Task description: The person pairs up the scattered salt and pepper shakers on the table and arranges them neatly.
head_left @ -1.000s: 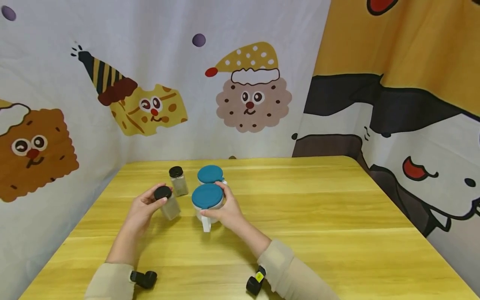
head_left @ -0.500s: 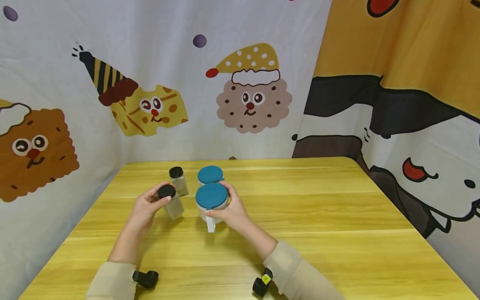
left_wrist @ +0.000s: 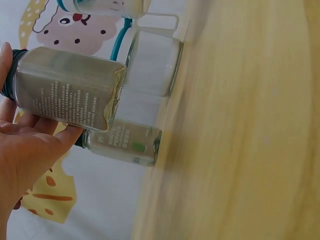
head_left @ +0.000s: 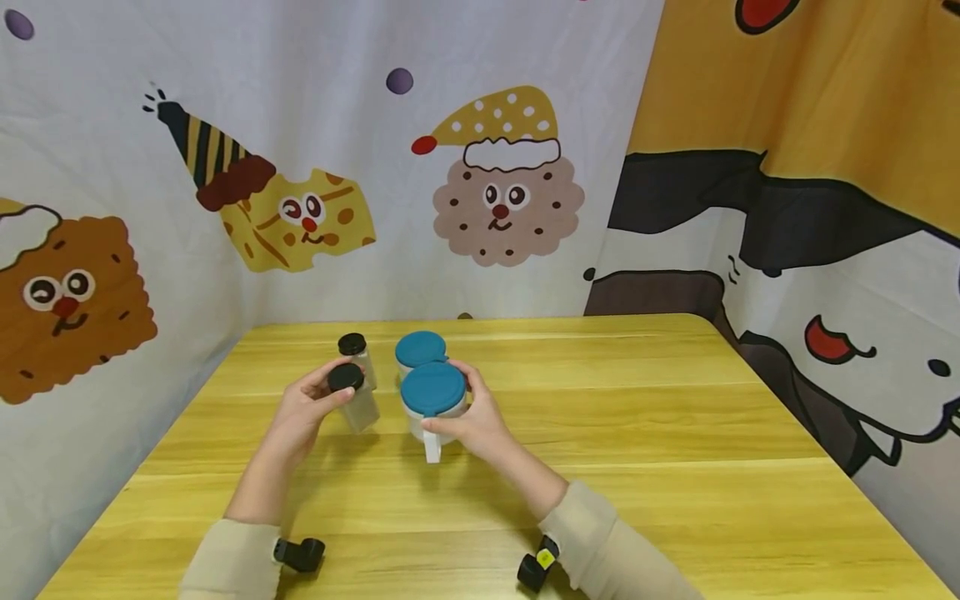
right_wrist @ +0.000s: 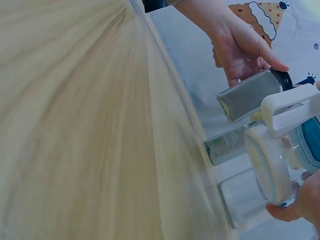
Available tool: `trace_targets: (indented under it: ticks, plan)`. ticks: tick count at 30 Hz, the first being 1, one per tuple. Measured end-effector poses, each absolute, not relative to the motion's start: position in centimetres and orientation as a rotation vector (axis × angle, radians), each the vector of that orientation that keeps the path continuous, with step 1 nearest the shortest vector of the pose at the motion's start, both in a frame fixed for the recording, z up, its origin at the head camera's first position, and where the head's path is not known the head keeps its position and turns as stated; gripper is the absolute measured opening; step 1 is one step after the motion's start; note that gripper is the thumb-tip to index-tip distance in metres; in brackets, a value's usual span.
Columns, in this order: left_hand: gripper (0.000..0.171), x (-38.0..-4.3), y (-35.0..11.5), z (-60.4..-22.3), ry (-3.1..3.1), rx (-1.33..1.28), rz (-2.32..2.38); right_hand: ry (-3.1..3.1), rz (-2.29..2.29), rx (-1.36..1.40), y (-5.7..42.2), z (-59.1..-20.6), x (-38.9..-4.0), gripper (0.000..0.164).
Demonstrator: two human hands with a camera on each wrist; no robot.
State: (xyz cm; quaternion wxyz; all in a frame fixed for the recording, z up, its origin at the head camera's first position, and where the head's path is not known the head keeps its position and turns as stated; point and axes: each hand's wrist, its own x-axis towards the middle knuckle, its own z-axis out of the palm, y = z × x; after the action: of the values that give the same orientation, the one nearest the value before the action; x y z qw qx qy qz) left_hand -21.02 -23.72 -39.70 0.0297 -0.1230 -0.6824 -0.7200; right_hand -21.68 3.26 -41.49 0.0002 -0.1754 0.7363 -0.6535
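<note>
My left hand (head_left: 298,410) grips a square glass spice jar (head_left: 362,412) by its black lid. In the left wrist view, this jar (left_wrist: 65,87) hangs above the tabletop, with printed text and powdery contents. My right hand (head_left: 480,418) holds a clear canister with a blue lid (head_left: 433,389) and white handle, tilted. The right wrist view shows this canister's base (right_wrist: 270,162) off the table. Behind these stand a second spice jar (left_wrist: 122,143) with a green label mark and a second blue-lidded canister (left_wrist: 152,62). The held things partly hide both in the head view.
A yellow wood-grain table (head_left: 637,433) spans the area beneath my hands. Cartoon-printed cloth (head_left: 315,67) hangs behind and at the sides. A small black camera sits on each wrist, the left wrist camera (head_left: 300,554) and right wrist camera (head_left: 536,567).
Both hands have shifted slightly right, carrying the spice jar and the canister with them. The held spice jar now covers more of the standing one. The two standing containers have stayed put.
</note>
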Motion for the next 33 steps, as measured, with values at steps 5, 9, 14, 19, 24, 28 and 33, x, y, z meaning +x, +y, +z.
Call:
trace_targets:
  ticks: [5, 9, 14, 19, 24, 28, 33]
  plan:
    - [0.054, -21.0, -23.4, -39.3, -2.118, -0.361, -2.212, 2.303, -2.058, -0.562, 3.7, -41.2, -21.6, 0.092]
    - [0.053, -21.0, -23.2, -39.2, -2.14, -0.36, -2.209, 2.279, -2.07, -0.562, 4.0, -41.0, -21.5, 0.091]
    - [0.057, -20.9, -22.9, -39.1, -2.171, -0.356, -2.205, 2.265, -2.061, -0.561, 4.5, -39.8, -20.8, 0.091]
    - [0.054, -21.0, -22.5, -39.0, -2.17, -0.367, -2.204, 2.309, -2.046, -0.568, 5.2, -37.9, -19.7, 0.088]
    - [0.051, -21.1, -22.1, -39.0, -2.15, -0.371, -2.228, 2.282, -2.068, -0.558, 5.7, -37.7, -19.7, 0.088]
    - [0.05, -21.1, -21.6, -38.8, -2.16, -0.347, -2.222, 2.272, -2.073, -0.557, 6.3, -37.5, -19.7, 0.089]
    - [0.046, -21.3, -20.8, -38.9, -2.136, -0.336, -2.239, 2.302, -2.061, -0.552, 7.1, -37.3, -19.5, 0.088]
